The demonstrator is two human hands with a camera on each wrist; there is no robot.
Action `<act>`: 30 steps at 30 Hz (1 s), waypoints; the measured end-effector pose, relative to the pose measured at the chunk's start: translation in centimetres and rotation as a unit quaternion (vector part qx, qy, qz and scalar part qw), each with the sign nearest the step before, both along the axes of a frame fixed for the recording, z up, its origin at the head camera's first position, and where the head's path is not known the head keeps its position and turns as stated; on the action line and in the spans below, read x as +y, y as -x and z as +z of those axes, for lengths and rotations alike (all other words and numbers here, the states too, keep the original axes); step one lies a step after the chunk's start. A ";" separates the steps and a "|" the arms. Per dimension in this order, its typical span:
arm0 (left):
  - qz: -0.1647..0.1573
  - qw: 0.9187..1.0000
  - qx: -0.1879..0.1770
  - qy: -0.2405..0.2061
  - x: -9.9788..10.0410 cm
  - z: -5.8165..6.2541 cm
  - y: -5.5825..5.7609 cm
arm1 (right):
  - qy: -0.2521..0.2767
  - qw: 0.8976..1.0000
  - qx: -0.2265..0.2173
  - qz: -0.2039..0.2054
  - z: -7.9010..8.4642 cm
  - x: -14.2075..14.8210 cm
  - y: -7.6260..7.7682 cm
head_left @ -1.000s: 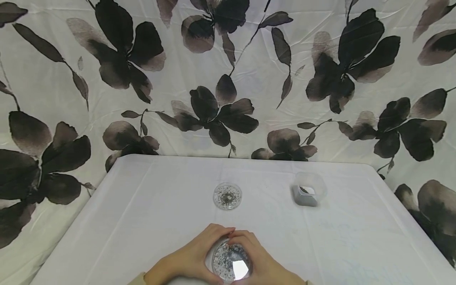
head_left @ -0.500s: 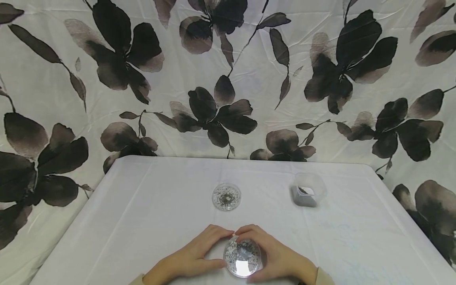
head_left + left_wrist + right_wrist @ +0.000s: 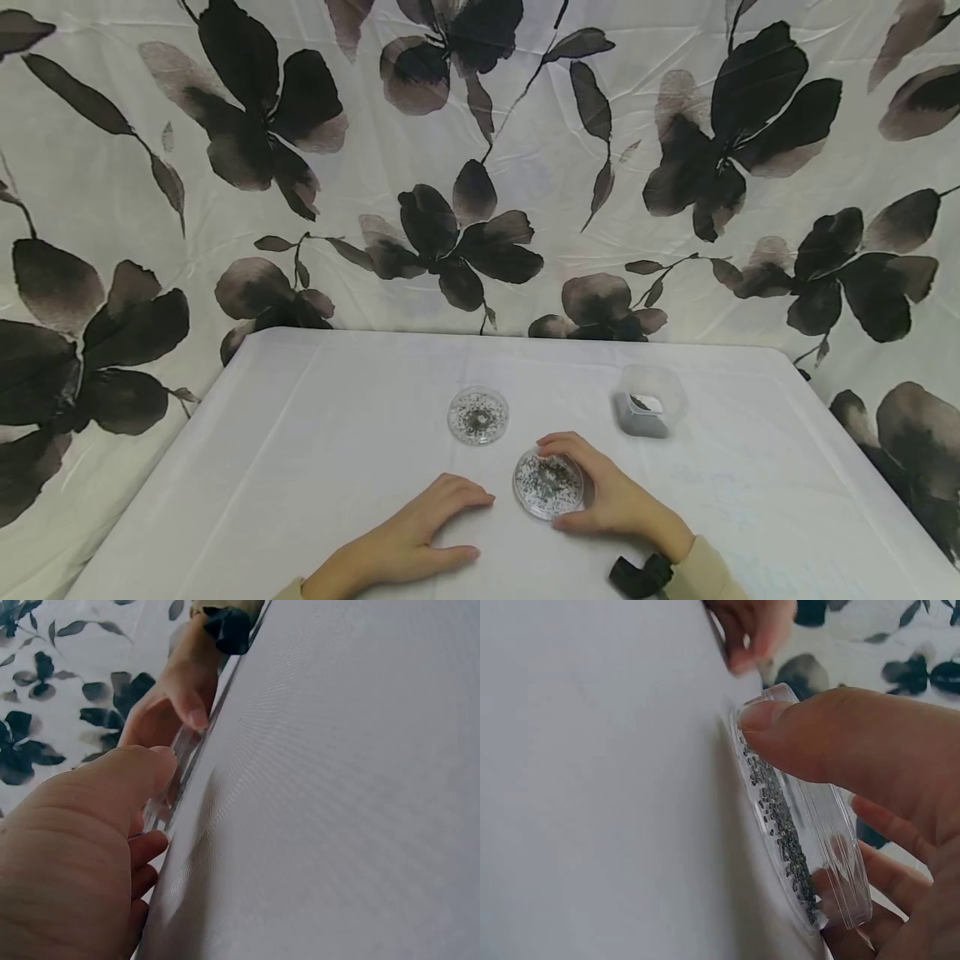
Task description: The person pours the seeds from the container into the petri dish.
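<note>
My right hand (image 3: 615, 496) grips a clear round petri dish (image 3: 549, 485) by its right side, thumb in front and fingers behind. In the right wrist view, the held dish (image 3: 780, 817) shows small dark grains along one face, and its edge is close to the tabletop. Apart from it, to the left, my left hand (image 3: 408, 533) lies with relaxed fingers and thumb spread, holding nothing. A second petri dish (image 3: 478, 415) with similar dark grains stands farther back on the white table (image 3: 315, 442).
A small clear box (image 3: 645, 423) with grey contents stands at the back right, next to a translucent round piece (image 3: 671, 387). A black strap-like piece (image 3: 637, 577) is at my right wrist. A floral cloth (image 3: 465, 167) hangs behind the table's far edge.
Both hands were around the petri dish a second ago. My left hand has let go and stays near its place, while my right hand has moved the dish away and to the right.
</note>
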State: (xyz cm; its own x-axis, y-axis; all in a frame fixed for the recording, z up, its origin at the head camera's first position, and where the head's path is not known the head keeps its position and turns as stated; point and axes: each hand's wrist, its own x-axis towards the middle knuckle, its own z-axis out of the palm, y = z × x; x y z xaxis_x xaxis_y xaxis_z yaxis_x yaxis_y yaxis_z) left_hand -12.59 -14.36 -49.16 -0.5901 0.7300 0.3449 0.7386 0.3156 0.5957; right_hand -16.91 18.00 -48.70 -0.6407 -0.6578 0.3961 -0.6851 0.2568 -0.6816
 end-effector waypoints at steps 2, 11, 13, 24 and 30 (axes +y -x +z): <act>-0.003 1.000 -0.003 -0.006 0.0 0.0 0.0 | 0.006 1.000 -0.007 -0.014 -0.1 0.2 0.8; -0.034 0.999 -0.001 -0.026 -0.3 0.9 0.2 | 0.013 0.996 -0.039 -0.079 -0.4 0.5 3.7; -0.037 0.999 -0.010 -0.018 -0.7 1.6 0.3 | 0.011 0.994 -0.047 -0.094 -0.5 0.6 4.1; 0.066 0.991 0.055 0.103 -5.1 4.8 1.4 | -0.020 0.987 -0.036 -0.153 0.1 0.2 5.2; 0.178 0.966 0.110 0.149 -7.6 5.4 0.9 | -0.069 0.983 0.002 -0.169 1.5 0.5 4.3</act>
